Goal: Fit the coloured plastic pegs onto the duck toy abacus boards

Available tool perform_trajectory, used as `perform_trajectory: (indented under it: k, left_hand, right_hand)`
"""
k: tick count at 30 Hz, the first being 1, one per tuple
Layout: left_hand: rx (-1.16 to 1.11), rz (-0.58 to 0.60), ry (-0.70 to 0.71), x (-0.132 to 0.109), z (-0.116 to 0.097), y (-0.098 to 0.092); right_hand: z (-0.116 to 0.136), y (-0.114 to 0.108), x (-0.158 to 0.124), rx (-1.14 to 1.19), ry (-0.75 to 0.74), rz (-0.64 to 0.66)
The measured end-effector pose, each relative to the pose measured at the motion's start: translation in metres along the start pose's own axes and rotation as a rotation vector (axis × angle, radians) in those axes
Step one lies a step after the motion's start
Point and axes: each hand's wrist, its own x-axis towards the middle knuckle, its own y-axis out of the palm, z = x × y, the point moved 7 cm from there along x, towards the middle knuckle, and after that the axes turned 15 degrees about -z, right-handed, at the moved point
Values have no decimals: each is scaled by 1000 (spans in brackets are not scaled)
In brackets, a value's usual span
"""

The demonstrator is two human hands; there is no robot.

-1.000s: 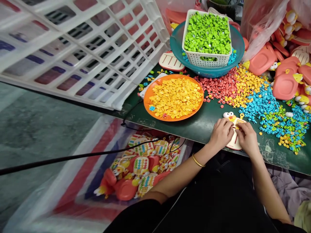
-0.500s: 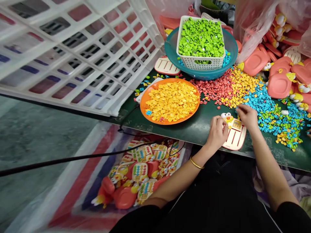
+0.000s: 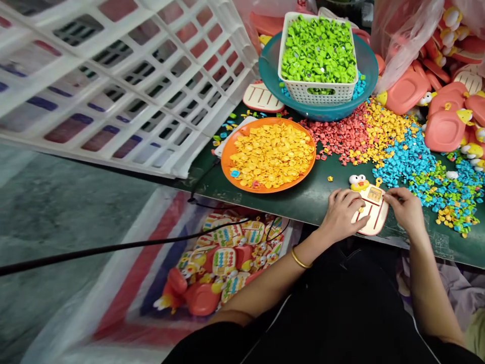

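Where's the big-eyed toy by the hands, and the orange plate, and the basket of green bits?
Toy (image 3: 374,211): head view, on its cream front.
Orange plate (image 3: 226,153): head view, on the left of its rim.
Basket (image 3: 344,93): head view, on its white front wall.

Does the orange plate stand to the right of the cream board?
No, the orange plate stands left of the cream board, on the left hand's side.

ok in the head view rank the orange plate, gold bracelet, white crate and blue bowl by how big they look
1. White crate
2. Blue bowl, by outline, partly covered
3. Orange plate
4. Gold bracelet
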Motion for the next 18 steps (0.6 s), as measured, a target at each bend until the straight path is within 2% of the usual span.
perform_trajectory:
  k: [3,5,8,11,13,16,18]
  left_hand:
    - [-87,17,42,2,-1,4]
    - [-122,30,46,2,-1,7]
    - [-124,15,-2,-1,1,7]
    - [-129,-9,-48,-5,2,6]
    - [-128,-14,-58,-6,2,6]
    - [-67,3,-71,-7,4,8]
    - [-21,21,-78,-7,4,9]
  right_hand:
    - [-1,-4,-21,-14,-73,-169]
    - [3,-1,-31,-28,-163,-214]
    - [11,0,-43,-35,-265,-136]
    - [28,7,-42,22,-315,-2]
    - [51,25,-30,59,-338,53]
    - [93,79,3,-35,-386,147]
    - [112,123,20,-180,-441,351]
